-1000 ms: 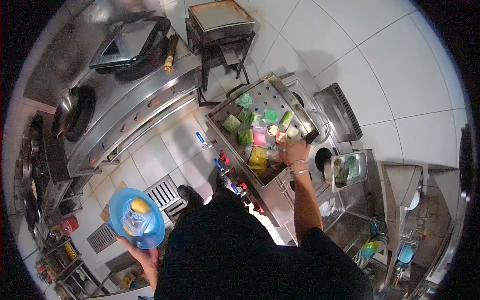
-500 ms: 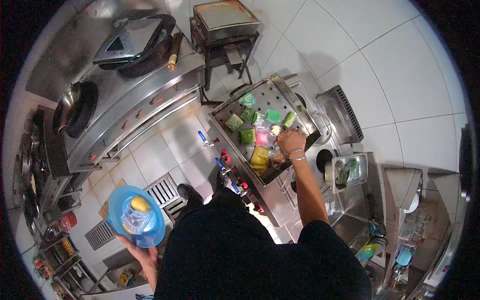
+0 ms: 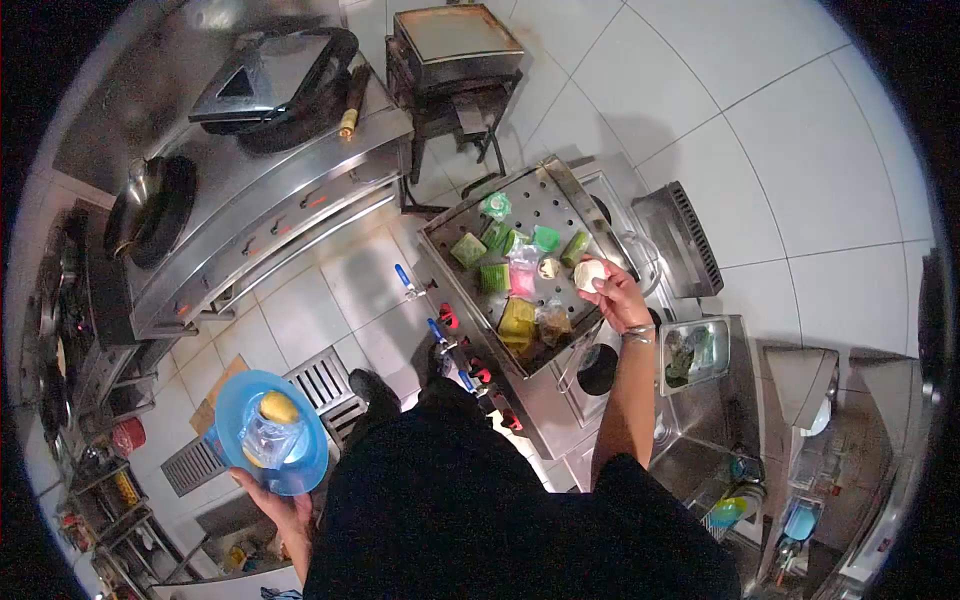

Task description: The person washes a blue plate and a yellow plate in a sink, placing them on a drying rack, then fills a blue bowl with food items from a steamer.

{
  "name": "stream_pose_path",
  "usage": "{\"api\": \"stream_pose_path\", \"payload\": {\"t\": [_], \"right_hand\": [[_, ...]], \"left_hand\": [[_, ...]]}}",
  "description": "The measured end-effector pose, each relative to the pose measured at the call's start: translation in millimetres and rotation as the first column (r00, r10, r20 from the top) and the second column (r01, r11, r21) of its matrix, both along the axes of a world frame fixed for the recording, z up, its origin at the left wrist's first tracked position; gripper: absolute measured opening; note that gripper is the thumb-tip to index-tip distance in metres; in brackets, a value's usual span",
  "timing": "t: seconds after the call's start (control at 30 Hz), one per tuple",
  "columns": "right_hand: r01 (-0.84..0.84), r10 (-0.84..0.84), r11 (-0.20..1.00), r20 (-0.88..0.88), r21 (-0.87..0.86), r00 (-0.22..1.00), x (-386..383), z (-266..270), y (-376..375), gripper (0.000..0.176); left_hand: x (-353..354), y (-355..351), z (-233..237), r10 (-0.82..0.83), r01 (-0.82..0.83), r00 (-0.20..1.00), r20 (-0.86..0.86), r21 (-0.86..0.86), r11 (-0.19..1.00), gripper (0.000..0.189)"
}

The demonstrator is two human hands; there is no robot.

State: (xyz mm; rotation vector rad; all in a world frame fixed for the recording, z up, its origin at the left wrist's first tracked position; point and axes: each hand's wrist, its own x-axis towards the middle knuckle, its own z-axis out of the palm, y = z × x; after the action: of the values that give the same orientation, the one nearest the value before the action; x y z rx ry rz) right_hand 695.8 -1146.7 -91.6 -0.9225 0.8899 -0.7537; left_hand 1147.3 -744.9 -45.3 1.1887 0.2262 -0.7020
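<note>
My left hand [image 3: 283,505] grips the rim of a blue plastic bowl [image 3: 230,405] at lower left. Inside lie a yellow oblong item [image 3: 279,407], possibly a potato, and a clear plastic bag [image 3: 270,440]. Pinched in the fingers of my right hand [image 3: 626,303] is a round, whitish piece [image 3: 590,274] whose kind I cannot make out. It is above the right side of a perforated metal tray [image 3: 527,196]. On the tray lie several green packets [image 3: 495,278], a pink bag [image 3: 521,282], a yellow packet [image 3: 517,322], a brownish bag [image 3: 553,321] and a smaller pale round piece [image 3: 548,268].
A stove [image 3: 300,165] with pans stands at upper left, a griddle on a stand [image 3: 458,40] behind. Blue-handled valves [image 3: 440,335] stick out from the tray's unit. A sink [image 3: 690,440] and a metal container with greens [image 3: 697,352] are at right.
My right hand has lifted from among the packets and moved right, with the whitish round piece now visible in its fingers. The blue bowl stays nearly where it was.
</note>
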Motion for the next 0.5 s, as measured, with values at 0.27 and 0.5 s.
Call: {"api": "stream_pose_path", "payload": {"t": [0.27, 0.5], "right_hand": [[-0.025, -0.075, 0.98, -0.48, -0.199, 0.874, -9, -5, -4, 0.042], [-0.53, -0.209, 0.799, -0.957, -0.286, 0.202, 12, -69, -6, 0.046]], "left_hand": [[2, -11, 2, -0.062, 0.062, 0.998, 0.002, -0.032, 0.998, 0.08], [7, -13, -5, -0.096, 0.098, 0.995, 0.036, -0.067, 0.993, 0.084]]}}
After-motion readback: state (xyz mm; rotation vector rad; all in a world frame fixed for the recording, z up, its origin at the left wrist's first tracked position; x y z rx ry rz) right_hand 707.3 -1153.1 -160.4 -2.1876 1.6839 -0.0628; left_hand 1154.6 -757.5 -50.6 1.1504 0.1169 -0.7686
